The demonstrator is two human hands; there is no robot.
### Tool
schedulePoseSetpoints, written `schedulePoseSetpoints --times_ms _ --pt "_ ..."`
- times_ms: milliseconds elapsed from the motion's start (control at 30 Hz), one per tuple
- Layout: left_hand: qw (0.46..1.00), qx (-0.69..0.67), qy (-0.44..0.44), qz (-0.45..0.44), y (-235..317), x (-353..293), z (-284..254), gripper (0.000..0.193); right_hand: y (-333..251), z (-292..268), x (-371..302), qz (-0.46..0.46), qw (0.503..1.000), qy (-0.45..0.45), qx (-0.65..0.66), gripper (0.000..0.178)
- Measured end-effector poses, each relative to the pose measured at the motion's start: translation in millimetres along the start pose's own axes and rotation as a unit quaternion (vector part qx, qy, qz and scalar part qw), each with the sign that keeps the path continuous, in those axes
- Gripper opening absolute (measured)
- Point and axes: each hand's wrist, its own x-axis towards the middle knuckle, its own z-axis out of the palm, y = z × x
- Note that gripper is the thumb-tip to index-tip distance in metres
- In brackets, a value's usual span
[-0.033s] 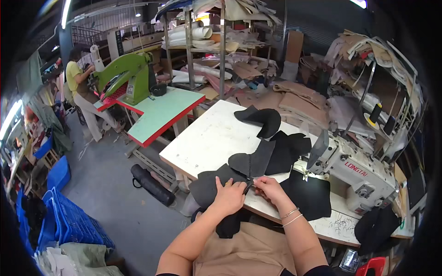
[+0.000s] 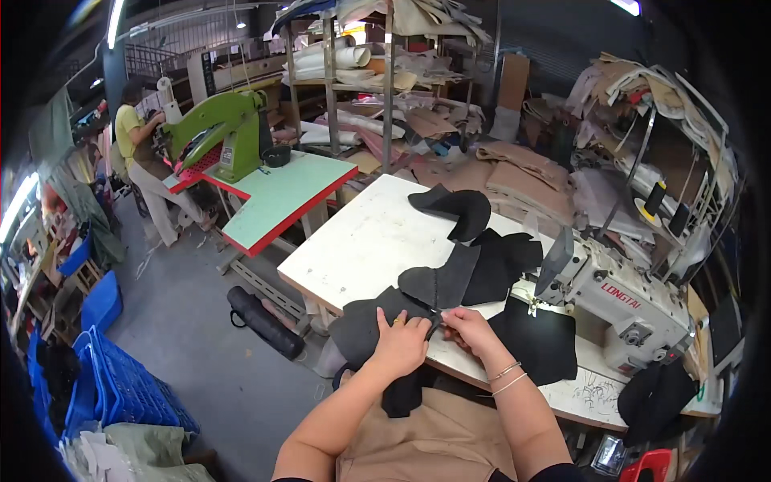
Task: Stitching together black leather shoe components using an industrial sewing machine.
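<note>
Dark grey-black fabric pieces (image 2: 359, 328) lie over the front edge of the white sewing table, with part hanging down toward my lap. My left hand (image 2: 401, 344) is closed on this fabric, its fingers pointing right. Close beside it, my right hand (image 2: 471, 329) makes a pinch at the fabric's edge; what sits between those fingertips is too small and dark to make out. Just beyond the hands lies a seamed fabric piece (image 2: 454, 277), joined by or touching more black pieces (image 2: 502, 261). Another black piece (image 2: 530, 345) spreads under the lit needle area of the sewing machine (image 2: 614, 289).
A curved black piece (image 2: 462, 210) rests farther back on the white table (image 2: 345, 233). Left stands a green press (image 2: 217, 136) on a mint-topped table (image 2: 301, 189), where another person (image 2: 144, 153) works. Blue crates (image 2: 132, 386) stand lower left; loaded shelves (image 2: 389, 96) rise behind.
</note>
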Motion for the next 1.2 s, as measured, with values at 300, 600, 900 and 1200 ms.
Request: schedulePoseSetpoints --times_ms 300,600,900,1200 --pt "1.0 0.003 0.023 0.0 1.0 -2.2 7.4 0.032 2.1 -7.6 16.5 -0.05 0.976 0.027 -0.209 0.028" --pt "0.998 -0.005 0.055 0.0 0.4 -3.8 10.1 0.034 -8.1 -6.6 16.1 0.041 0.998 -0.036 0.0 0.02" --pt "0.999 -0.001 0.044 -0.007 -2.4 -3.9 13.5 0.029 2.7 -13.7 12.3 -0.03 0.987 0.046 -0.15 0.023" --pt "0.996 0.007 0.093 0.013 -3.3 -6.4 22.4 0.033 -3.2 -8.0 23.0 -0.014 0.988 0.009 -0.156 0.022"
